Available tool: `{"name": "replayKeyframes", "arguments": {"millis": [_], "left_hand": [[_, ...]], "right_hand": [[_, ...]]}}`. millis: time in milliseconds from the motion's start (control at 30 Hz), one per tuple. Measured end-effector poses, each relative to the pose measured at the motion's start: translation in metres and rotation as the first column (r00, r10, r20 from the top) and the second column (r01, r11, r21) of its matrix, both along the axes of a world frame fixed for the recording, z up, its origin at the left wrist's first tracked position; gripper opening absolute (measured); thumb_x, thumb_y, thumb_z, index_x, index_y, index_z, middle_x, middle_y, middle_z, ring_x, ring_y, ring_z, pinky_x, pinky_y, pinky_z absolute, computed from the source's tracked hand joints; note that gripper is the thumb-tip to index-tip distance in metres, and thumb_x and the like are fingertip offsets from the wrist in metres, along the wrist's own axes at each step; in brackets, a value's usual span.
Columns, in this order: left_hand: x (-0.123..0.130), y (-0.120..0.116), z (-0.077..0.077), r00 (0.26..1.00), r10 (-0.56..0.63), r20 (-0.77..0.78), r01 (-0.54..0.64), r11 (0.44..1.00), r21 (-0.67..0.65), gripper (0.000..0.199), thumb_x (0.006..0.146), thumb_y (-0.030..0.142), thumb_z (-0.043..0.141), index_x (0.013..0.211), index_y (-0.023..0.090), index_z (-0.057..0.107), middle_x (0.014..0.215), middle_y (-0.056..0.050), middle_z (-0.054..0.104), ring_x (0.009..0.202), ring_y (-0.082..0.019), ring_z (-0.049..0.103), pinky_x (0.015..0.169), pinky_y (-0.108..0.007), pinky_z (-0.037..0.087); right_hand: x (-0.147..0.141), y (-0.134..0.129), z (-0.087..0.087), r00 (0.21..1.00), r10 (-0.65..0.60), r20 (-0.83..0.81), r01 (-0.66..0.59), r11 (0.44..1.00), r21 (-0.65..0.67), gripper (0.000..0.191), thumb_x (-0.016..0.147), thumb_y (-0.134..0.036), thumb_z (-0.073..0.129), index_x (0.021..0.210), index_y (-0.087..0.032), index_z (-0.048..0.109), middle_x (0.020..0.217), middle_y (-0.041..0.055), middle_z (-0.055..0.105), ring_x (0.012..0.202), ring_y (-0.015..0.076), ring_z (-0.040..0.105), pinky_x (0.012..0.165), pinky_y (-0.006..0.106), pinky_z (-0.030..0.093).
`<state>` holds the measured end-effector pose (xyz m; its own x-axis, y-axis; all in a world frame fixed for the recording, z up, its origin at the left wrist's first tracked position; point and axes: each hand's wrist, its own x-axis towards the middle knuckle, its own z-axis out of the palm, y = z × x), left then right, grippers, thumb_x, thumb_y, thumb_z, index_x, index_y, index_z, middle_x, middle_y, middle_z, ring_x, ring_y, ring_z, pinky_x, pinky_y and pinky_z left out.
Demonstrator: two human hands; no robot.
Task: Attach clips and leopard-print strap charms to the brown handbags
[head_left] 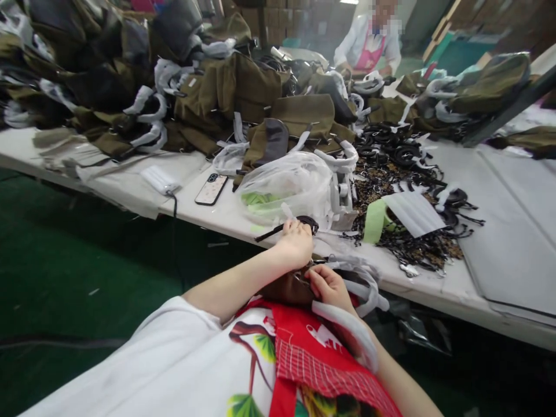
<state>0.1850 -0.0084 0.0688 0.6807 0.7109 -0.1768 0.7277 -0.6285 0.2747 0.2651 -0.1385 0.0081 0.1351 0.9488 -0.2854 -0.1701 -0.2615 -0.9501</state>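
The left hand's (297, 238) fingers were curled together on the coiled black strap (309, 221) at the table's (191, 209) near edge. The right hand's (330, 286) thumb and forefinger pinched the brown bag (283, 289), nearer the apron (304, 341).

Green floor (87, 243); long pale table (499, 220); stacked cartons (282, 26) behind.

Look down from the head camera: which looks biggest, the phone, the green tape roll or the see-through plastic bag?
1. See-through plastic bag
2. Green tape roll
3. Phone
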Motion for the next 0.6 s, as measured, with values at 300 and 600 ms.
{"name": "replayKeyframes", "arguments": {"millis": [300, 600], "left_hand": [[-0.083, 0.051, -0.015, 0.982, 0.189, -0.012, -0.189, 0.979, -0.08, 0.032, 0.095, 0.028, 0.041, 0.097, 0.017, 0.07, 0.108, -0.014, 0.072, 0.105, -0.027, 0.066, 0.096, -0.036, 0.048], [-0.165, 0.05, -0.083, 0.968, 0.251, -0.002, -0.242, 0.932, -0.271, 0.041, 0.082, 0.03, 0.063, 0.121, 0.016, 0.065, 0.128, -0.015, 0.066, 0.119, -0.028, 0.062, 0.104, -0.035, 0.044]], "right_hand": [[-0.009, 0.005, 0.002, 0.997, -0.014, 0.079, 0.014, 1.0, -0.002, 0.046, 0.08, -0.064, 0.061, 0.079, -0.018, 0.062, 0.049, -0.006, 0.044, 0.044, 0.0088, 0.035, 0.044, 0.024, 0.024], [-0.015, 0.018, 0.014, 0.986, 0.05, 0.158, -0.046, 0.999, -0.029, 0.043, 0.079, -0.06, 0.063, 0.077, -0.017, 0.064, 0.049, -0.0047, 0.045, 0.044, 0.0093, 0.037, 0.045, 0.024, 0.026]]}}
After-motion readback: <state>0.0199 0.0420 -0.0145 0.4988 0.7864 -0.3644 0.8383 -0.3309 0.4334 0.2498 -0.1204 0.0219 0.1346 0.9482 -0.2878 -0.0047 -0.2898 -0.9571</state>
